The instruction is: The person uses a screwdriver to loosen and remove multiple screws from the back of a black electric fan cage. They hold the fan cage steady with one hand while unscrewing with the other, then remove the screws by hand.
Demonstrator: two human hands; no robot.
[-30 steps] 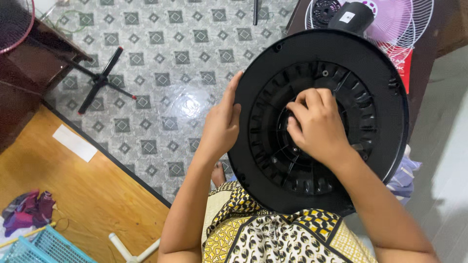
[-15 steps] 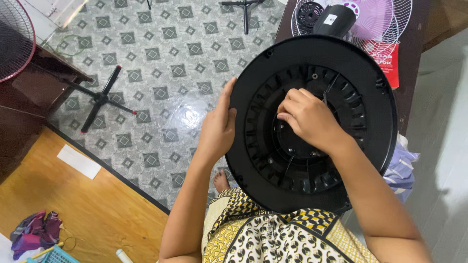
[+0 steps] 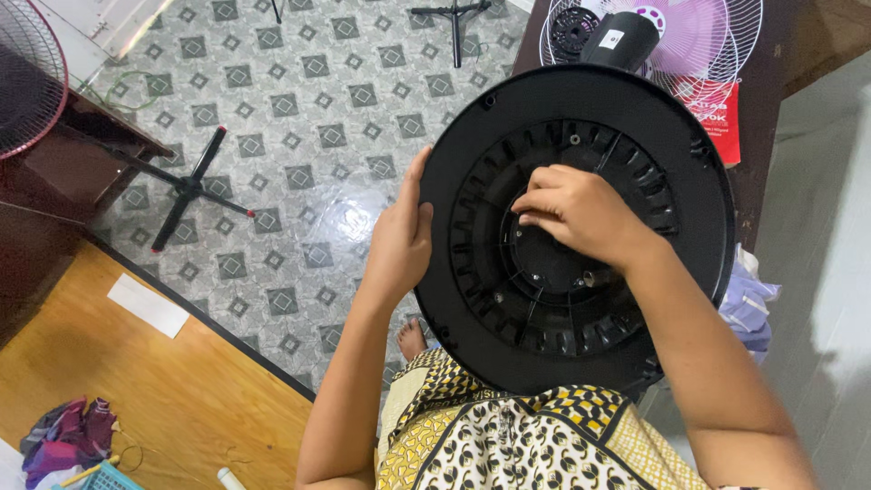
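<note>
A large round black plastic fan base (image 3: pixel 581 299), ribbed underside facing me, stands tilted on edge against my lap above the patterned tile floor (image 3: pixel 299 118), so its hollow centre is within reach. My left hand (image 3: pixel 399 240) grips the disc's left rim, fingers curled behind the edge and thumb in front, to steady it, while my right hand (image 3: pixel 576 213) rests over the hub with fingers bunched as if pinching some small part I cannot see. Beyond the top rim, a pink fan (image 3: pixel 699 36) lies on a dark table (image 3: pixel 771 118).
</note>
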